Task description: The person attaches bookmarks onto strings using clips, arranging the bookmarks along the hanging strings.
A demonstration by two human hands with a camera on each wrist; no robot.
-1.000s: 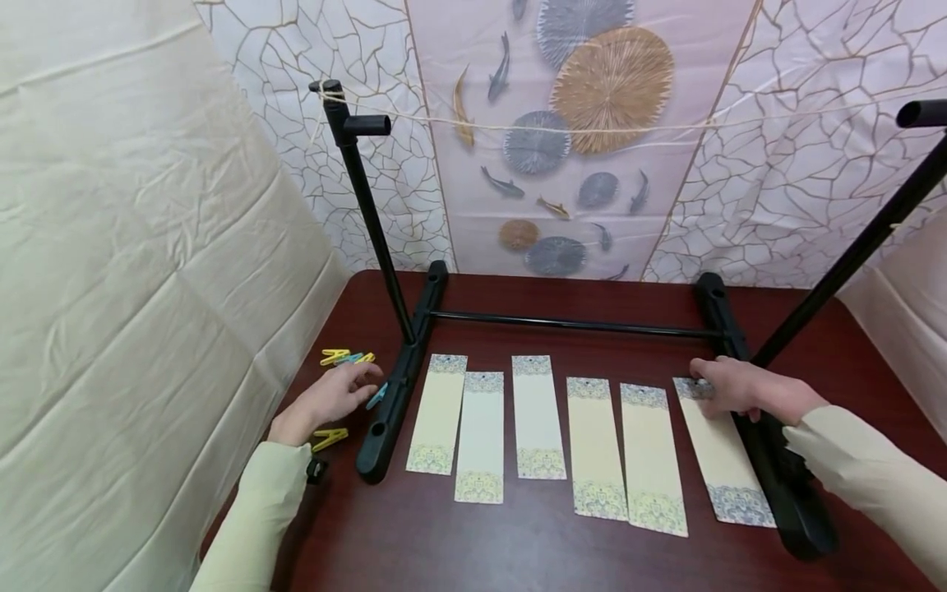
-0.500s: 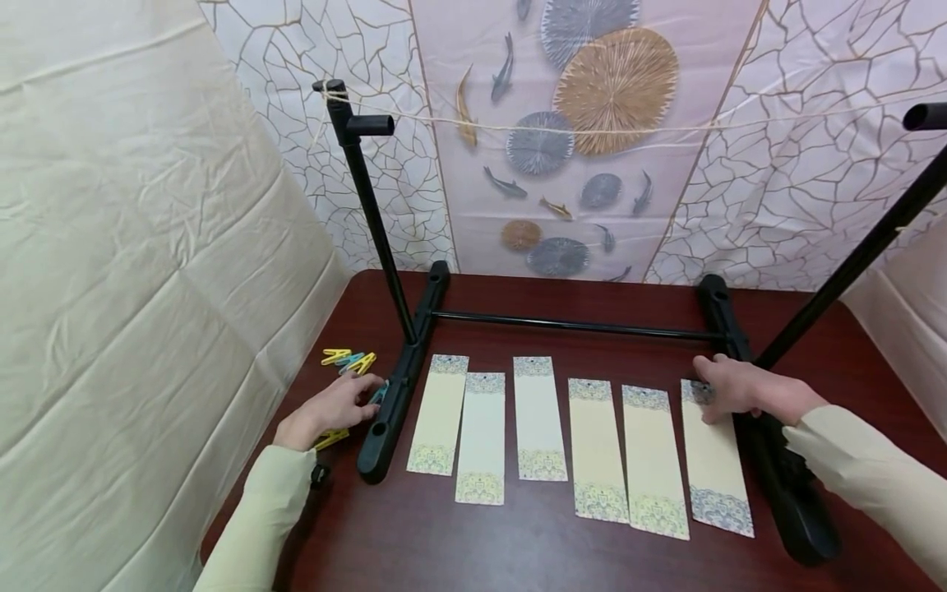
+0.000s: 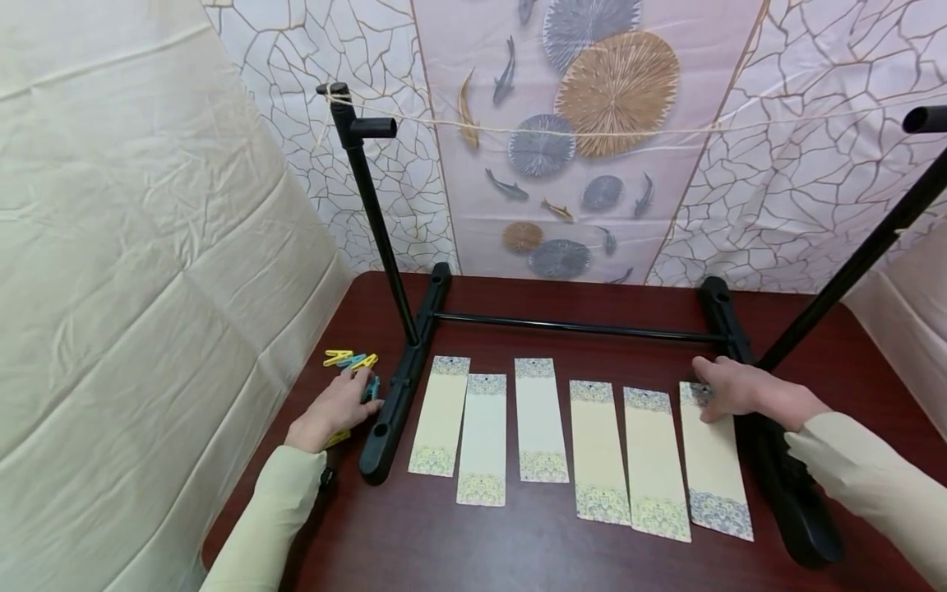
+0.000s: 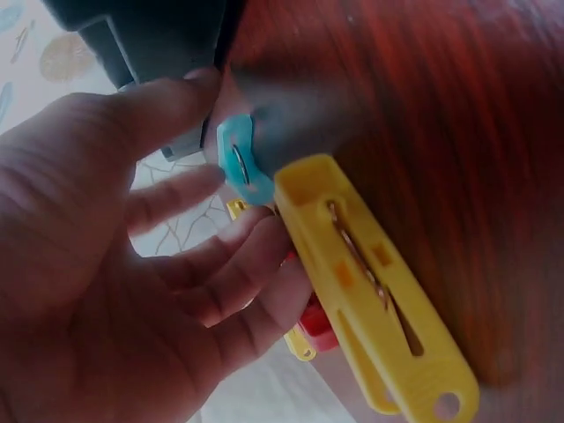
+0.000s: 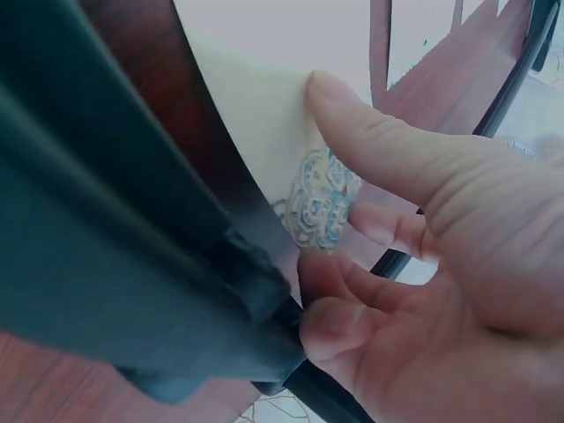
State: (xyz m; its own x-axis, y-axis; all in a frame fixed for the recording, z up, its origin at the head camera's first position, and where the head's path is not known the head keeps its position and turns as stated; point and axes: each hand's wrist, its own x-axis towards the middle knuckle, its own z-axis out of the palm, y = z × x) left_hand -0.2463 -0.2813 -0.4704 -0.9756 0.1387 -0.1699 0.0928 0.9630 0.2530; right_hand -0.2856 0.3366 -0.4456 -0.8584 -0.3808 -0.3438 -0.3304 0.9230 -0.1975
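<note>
In the head view my left hand is over the table's left side beside several clothespins. The left wrist view shows a blue clothespin against a fingertip, the thumb apart from it. A large yellow clothespin lies along the other fingertips. My right hand is at the far end of the rightmost cream card. In the right wrist view the thumb lies on that card's face, with fingers at its patterned end. Several more patterned cards lie in a row to the left.
A black stand surrounds the cards: a left foot, a right foot and a low crossbar. A string runs between its posts. More clothespins lie beyond my left hand. Patterned cloth hangs behind the dark red table.
My left hand has moved slightly right, its fingers closer to the blue clothespin. The rightmost card's near end has swung left, off the stand's foot, under my right hand.
</note>
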